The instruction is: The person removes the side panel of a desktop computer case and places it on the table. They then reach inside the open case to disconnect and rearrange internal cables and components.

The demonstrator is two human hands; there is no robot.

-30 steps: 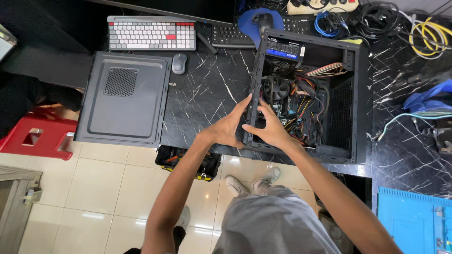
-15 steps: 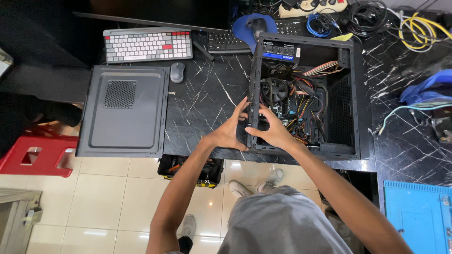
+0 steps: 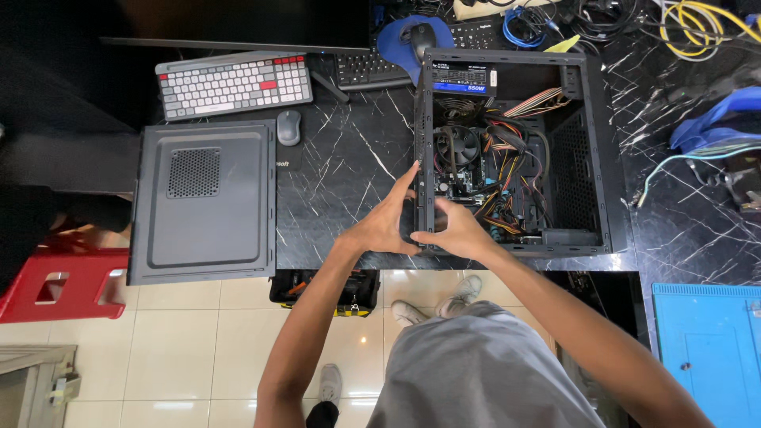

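A black computer case (image 3: 596,150) lies open on the black marble desk (image 3: 341,166), showing a fan (image 3: 460,147), a power supply (image 3: 464,79) and bundles of coloured wires (image 3: 515,174). My left hand (image 3: 387,224) lies against the outside of the case's left wall, fingers stretched along it and thumb at the rim. My right hand (image 3: 453,234) grips the same rim just beside it, thumb pointing into the case. The two hands nearly touch.
The case's removed side panel (image 3: 202,198) lies at the desk's left. Behind it are a white keyboard (image 3: 234,83), a grey mouse (image 3: 288,127) and a black keyboard (image 3: 372,67). Loose cables (image 3: 697,28) clutter the right. Below are a red stool (image 3: 59,285), a tool bag (image 3: 325,289) and a blue mat (image 3: 705,349).
Both hands stay on the case's left rim. My left fingers have straightened along the wall, and the view has shifted slightly.
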